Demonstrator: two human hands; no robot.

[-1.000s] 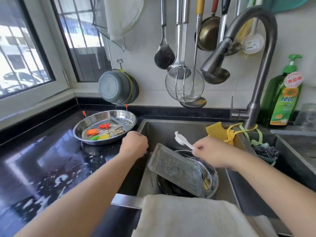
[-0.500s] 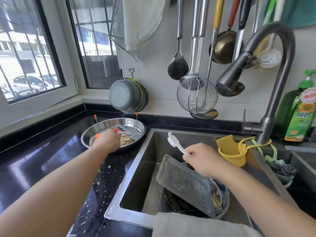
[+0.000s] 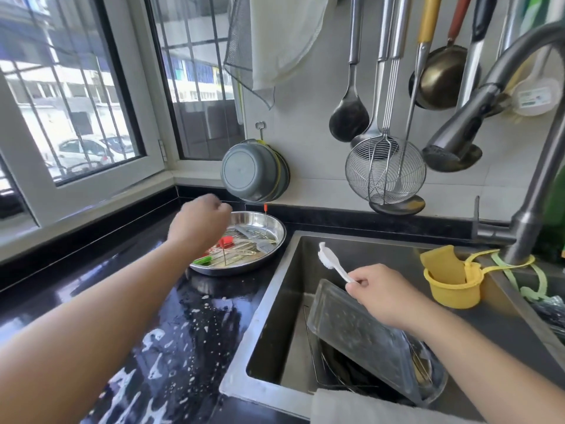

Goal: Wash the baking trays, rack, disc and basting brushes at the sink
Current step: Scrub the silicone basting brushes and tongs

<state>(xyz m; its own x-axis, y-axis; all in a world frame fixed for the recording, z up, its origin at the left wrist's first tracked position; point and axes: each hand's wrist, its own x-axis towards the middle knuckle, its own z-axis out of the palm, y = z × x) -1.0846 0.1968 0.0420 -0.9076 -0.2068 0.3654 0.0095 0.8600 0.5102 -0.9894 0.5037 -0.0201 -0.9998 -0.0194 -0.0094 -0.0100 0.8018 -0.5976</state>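
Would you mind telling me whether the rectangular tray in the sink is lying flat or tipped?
Tipped. The rectangular tray leans at a slant inside the sink, its far end raised and its near end resting on the round dish beneath.

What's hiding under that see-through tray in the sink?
Under the tilted clear tray sits a round metal tray with a wire rack beside it. Something dark lies below, but the clear tray covers most of it, so I cannot tell what.

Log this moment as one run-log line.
left hand: over round tray, grip unclear | right hand: holds white brush over sink | rectangular tray: tilted in sink
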